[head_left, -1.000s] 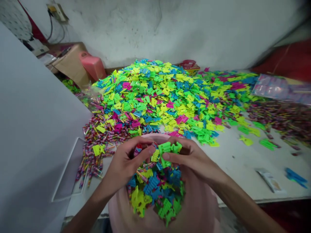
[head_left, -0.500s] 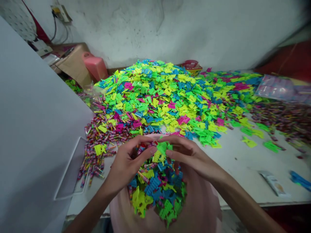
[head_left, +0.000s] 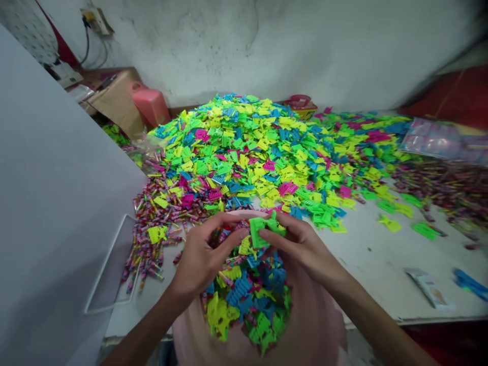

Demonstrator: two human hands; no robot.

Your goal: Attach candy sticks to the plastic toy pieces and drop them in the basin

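Plastic piece, bright green with a flat panel and a jagged, figure-like end, sits pinched between thumb and fingers of the right hand, above the far side of a pink tub. The left hand, just beside it, curls around shiny wrapped sticks, its thumb reaching toward a slatted yellow piece. Beneath both hands, thin cut-out shapes in blue, yellow and green lie jumbled in the smooth, round-walled tub, which stands at the near edge of a white bench. Toward the bench's far edge rises a heap of similar pieces; more wrapped sticks spread toward its left edge. Forearms angle inward from both lower corners, palms facing each other, fingers bent.
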